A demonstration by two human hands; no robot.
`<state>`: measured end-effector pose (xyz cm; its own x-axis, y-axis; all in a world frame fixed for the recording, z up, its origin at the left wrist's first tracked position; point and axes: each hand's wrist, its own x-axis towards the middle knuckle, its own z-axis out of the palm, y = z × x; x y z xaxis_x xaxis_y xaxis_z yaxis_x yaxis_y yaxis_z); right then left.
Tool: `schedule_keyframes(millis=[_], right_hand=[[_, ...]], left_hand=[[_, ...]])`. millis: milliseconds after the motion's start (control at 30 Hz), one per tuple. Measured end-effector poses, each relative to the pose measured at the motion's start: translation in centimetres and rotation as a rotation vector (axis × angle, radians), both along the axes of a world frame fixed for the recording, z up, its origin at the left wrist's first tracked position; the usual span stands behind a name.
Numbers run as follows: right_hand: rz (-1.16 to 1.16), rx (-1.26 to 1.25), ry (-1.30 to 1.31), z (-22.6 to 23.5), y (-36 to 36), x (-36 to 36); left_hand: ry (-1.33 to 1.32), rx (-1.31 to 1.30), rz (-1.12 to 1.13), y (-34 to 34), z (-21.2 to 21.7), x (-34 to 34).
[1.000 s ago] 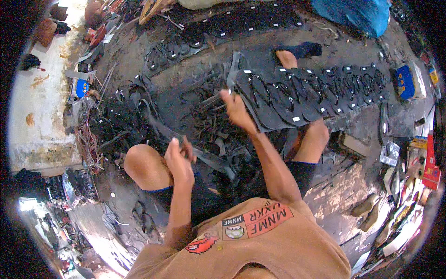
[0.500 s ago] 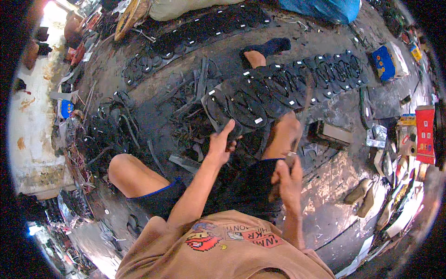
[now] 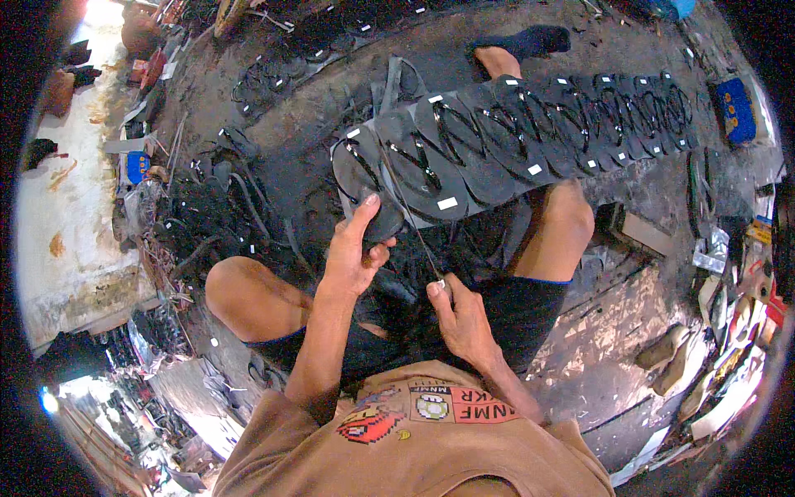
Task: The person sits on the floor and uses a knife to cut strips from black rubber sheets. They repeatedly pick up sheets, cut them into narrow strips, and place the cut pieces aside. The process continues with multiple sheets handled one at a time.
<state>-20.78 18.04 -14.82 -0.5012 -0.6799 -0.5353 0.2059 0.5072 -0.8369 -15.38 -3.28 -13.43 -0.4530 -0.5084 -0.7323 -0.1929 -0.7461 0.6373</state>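
Observation:
My left hand (image 3: 354, 257) grips the near end of a black flip-flop (image 3: 358, 176), thumb on top and fingers curled beneath. This flip-flop is at the left end of a long row of black flip-flops (image 3: 513, 137) with small white labels. In my right hand (image 3: 464, 319), closed round its handle, is a long thin knife (image 3: 424, 246). Its narrow blade points away from me and runs up along the right side of the held flip-flop. Whether the edge touches the rubber, I cannot tell. The handle is mostly hidden in my fist.
My bent knees (image 3: 252, 298) frame the work on both sides. Dark rubber strips and scraps (image 3: 224, 199) are heaped at the left. To the right are a grey block (image 3: 646, 234), a blue box (image 3: 734, 112) and a pair of worn shoes (image 3: 665, 356). Another row of flip-flops (image 3: 331, 45) lies farther back.
My right hand has come left and inward from beside my right knee, bringing the knife alongside the flip-flop. My left hand keeps its hold. The view has shifted a little.

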Motion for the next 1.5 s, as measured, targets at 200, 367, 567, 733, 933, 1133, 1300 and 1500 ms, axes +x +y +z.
schedule_keyframes(millis=[200, 367, 567, 733, 933, 1133, 1300, 1500], right_hand=[[0.048, 0.024, 0.059, -2.3, -2.5, -1.7], [0.111, 0.003, 0.095, -3.3, -5.1, -3.4], [0.149, 0.124, 0.304, -8.8, -7.2, -2.2], [-0.009, -0.158, 0.684, -12.4, -10.2, -1.7], [-0.07, -0.273, 0.939, -14.3, -11.8, -1.4], [-0.05, -0.18, 1.159, -16.9, -12.9, -2.8], [0.017, -0.08, 1.083, -16.3, -15.4, -5.1], [0.046, -0.097, -0.129, -10.0, -21.0, -5.2]], left_hand=[[0.057, 0.011, -0.024, 0.1, -0.8, 0.6], [0.086, 0.09, 0.017, 0.5, -1.2, 1.0], [0.055, 0.149, 0.123, 1.3, -1.0, 0.7], [0.133, 0.2, 0.091, 0.9, -2.3, 1.9], [0.109, 0.153, 0.143, 0.9, -1.8, 1.5], [0.067, 0.109, 0.144, 1.2, -1.1, 0.9], [0.024, 0.044, 0.104, 1.4, -0.1, 1.7], [-0.172, -0.075, -0.002, 2.2, 8.8, 10.9]])
